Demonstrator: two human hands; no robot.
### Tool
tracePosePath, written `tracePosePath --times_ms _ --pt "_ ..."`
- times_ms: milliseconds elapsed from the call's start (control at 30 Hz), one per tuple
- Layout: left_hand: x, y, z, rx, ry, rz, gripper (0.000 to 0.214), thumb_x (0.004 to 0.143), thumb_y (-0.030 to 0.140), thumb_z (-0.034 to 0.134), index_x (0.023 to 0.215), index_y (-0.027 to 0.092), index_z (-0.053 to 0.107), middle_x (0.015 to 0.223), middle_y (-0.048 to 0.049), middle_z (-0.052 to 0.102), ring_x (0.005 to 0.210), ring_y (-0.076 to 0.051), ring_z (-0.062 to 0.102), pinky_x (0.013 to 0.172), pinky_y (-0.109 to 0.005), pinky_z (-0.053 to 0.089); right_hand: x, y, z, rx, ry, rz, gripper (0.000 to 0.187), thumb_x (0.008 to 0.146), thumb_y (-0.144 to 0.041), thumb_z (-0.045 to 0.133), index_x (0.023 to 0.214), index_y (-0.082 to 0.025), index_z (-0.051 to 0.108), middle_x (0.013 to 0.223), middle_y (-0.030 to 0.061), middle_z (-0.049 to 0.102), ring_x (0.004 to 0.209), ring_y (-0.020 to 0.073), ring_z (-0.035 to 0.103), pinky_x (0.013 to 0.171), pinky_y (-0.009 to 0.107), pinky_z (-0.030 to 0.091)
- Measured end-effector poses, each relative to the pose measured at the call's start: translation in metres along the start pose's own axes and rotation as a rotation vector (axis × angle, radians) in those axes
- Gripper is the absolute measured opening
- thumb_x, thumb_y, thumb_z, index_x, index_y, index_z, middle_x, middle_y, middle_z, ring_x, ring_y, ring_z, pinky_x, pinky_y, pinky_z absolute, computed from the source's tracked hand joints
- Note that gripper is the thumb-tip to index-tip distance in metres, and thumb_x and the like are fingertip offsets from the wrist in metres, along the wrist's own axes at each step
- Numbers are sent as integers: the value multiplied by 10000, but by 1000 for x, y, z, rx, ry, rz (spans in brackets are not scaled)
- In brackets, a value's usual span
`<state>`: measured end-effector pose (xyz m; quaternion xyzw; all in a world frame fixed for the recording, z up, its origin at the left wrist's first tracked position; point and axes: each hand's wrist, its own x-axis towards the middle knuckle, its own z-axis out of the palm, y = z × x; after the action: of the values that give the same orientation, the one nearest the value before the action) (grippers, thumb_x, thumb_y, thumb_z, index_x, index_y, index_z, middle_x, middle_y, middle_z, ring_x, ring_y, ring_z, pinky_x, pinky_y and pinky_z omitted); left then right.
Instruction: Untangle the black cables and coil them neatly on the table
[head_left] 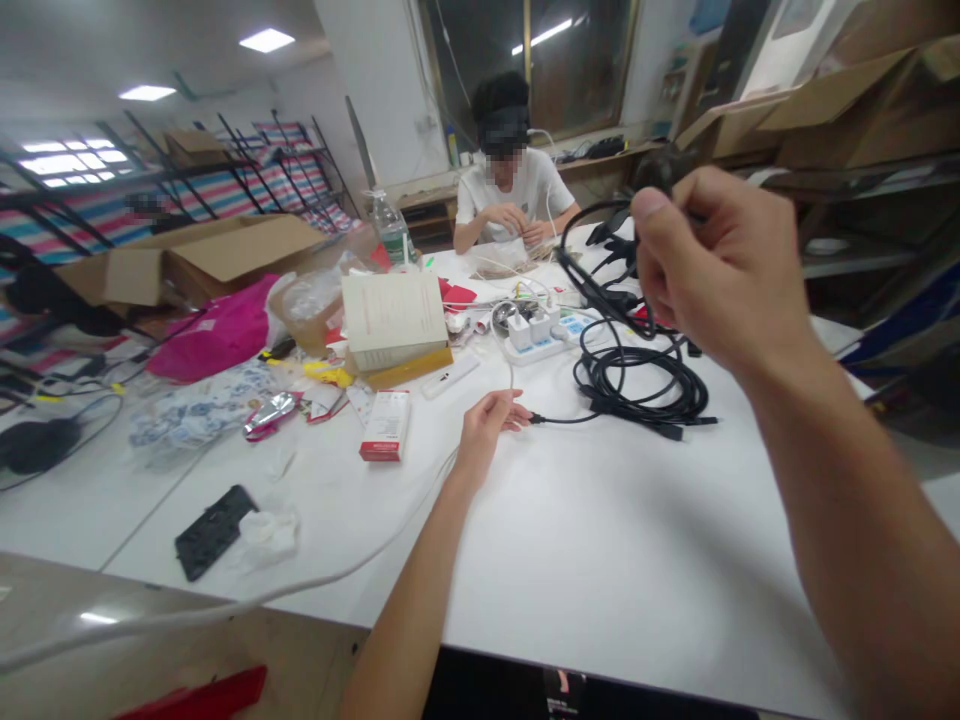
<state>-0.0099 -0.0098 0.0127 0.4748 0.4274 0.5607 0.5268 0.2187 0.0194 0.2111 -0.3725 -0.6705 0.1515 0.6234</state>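
My left hand point(491, 420) rests low over the white table, its fingers closed near the plug end of a black cable point(559, 420). That cable runs right into a loose coil of black cables point(645, 390) lying on the table. Raised at the right, my right hand point(720, 250) is closed around a looped black cable point(574, 270), which hangs down on its left side above the coil. What lies inside the right fist is partly hidden. Just behind the coil stands a white power strip point(536, 348) with white chargers point(519, 330) plugged in.
A person point(514, 180) sits across the table, hands near a clear bag. To the left lie a red-and-white box point(386, 428), a thick book point(394, 315), a pink bag point(214, 335) and a black case point(215, 532). A white cable point(330, 578) crosses the table's front edge point(300, 610).
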Motion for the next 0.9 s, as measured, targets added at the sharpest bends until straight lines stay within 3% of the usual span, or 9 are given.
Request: tracePosePath --times_ms 133,267,433,600,767,900 --pt "0 1 2 84 45 16 498 950 619 714 1135 160 775 1014 -121 796 968 -225 740 808 -304 552 -2 10 0 -167 -279 -20 524 1046 -573 610 691 -204 502 602 -22 467 573 97 389 557 296 259" --pt "-3 2 5 185 53 35 420 959 549 734 1126 169 794 1050 -123 805 1024 -238 733 907 -333 548 0 21 -3 -199 -417 -18 547 979 -622 686 675 -216 482 605 -23 432 605 119 364 569 292 267" --pt "-8 1 10 387 -1 134 261 915 429 809 1078 225 817 1166 -115 794 1104 -254 714 1016 -375 511 7 35 -18 -187 -424 26 543 926 -650 734 672 -234 495 583 -28 401 576 126 350 544 291 297" --pt "-15 -3 15 680 -220 294 348 818 376 918 1137 279 817 1136 -98 765 1125 -292 673 1066 -434 473 13 38 -37 -124 -412 100 495 903 -631 776 716 -236 544 598 -21 484 573 128 429 532 282 330" --pt "-21 -7 22 808 -369 327 244 883 425 866 1057 264 807 1057 -87 748 1085 -288 663 1044 -440 472 14 32 -40 15 -310 161 465 903 -626 788 786 -247 544 614 -32 523 553 126 470 523 277 358" --pt "-23 -7 40 714 -352 271 220 971 386 768 1145 252 770 1106 -86 739 1061 -253 683 1017 -406 495 16 22 -42 66 -175 93 488 963 -640 712 776 -243 496 626 -34 507 537 109 444 507 278 318"
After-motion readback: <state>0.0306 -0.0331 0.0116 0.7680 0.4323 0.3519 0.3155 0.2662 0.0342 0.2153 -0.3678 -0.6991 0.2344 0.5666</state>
